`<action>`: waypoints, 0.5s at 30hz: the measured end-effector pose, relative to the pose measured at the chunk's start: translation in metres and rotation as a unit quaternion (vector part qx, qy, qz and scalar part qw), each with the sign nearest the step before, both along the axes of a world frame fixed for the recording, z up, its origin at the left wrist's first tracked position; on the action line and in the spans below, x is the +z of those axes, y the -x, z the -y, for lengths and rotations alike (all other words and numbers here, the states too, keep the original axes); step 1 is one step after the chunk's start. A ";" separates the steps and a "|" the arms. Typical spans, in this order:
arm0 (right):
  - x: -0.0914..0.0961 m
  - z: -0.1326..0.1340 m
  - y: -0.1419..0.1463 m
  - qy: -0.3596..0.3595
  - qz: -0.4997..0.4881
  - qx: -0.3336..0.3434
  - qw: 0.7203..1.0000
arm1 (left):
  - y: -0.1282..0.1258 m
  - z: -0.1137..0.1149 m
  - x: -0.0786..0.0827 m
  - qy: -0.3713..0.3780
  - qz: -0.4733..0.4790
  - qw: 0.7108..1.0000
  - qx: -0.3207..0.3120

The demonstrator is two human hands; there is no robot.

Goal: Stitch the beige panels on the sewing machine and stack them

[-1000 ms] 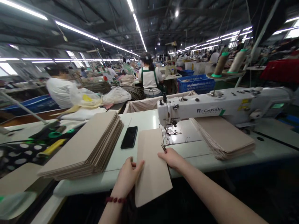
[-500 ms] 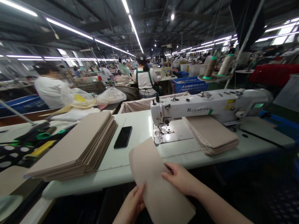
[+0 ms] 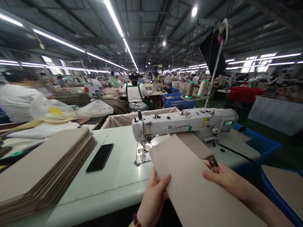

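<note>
The pale tabletop [image 3: 118, 179] runs across the view, and on its left end lies a tall stack of beige pieces [image 3: 42, 167], reaching to the near left corner. Along the far edge stands a white sewing machine [image 3: 180, 124], its needle end toward the middle of the tabletop. The beige panel [image 3: 196, 186] is held up off the surface at the near edge, tilted, with its far corner just in front of the machine's needle plate and its near end running out past the edge toward the person. A second, lower pile of beige pieces [image 3: 195, 145] lies under the machine's arm, partly hidden by the panel. A black phone [image 3: 99, 157] lies flat between the tall stack and the machine. The left hand [image 3: 153, 198] pinches the panel's left edge, thumb pressed on top and the other fingers hidden underneath. The right hand [image 3: 224, 178] rests on the panel's right edge, fingers pressed together and curled around small snips [image 3: 214, 162], whose metal tips poke out.
</note>
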State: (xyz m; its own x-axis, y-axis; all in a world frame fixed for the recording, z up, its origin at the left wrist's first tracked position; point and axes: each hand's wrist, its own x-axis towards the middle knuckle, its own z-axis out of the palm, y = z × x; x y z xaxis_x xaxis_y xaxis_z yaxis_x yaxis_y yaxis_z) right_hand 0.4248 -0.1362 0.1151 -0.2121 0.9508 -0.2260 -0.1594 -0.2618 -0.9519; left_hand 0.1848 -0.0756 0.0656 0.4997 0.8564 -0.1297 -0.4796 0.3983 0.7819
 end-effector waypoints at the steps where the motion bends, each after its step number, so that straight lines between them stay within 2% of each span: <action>1: 0.000 -0.001 -0.007 0.000 0.003 -0.002 1.000 | -0.008 -0.002 0.000 0.000 0.002 1.000 -0.002; 6: 0.001 -0.013 -0.028 -0.013 0.026 -0.010 1.000 | -0.033 -0.024 0.004 -0.022 -0.013 1.000 -0.006; 8: 0.001 -0.026 -0.037 -0.052 0.102 -0.031 0.993 | -0.041 -0.045 0.007 -0.046 -0.043 0.998 -0.007; 9: -0.001 -0.033 -0.042 -0.091 0.161 -0.057 0.981 | -0.045 -0.058 0.008 -0.056 -0.062 0.996 -0.003; 10: -0.004 -0.040 -0.049 -0.144 0.233 -0.088 0.958 | -0.050 -0.072 0.009 -0.063 -0.082 0.995 0.002; 13: -0.020 -0.058 -0.071 -0.283 0.416 -0.157 0.850 | -0.067 -0.117 0.007 -0.075 -0.138 0.987 0.030; 14: -0.027 -0.062 -0.077 -0.306 0.443 -0.158 0.828 | -0.073 -0.131 0.006 -0.081 -0.154 0.984 0.043; 15: -0.033 -0.064 -0.083 -0.318 0.454 -0.155 0.817 | -0.079 -0.144 0.004 -0.090 -0.173 0.979 0.059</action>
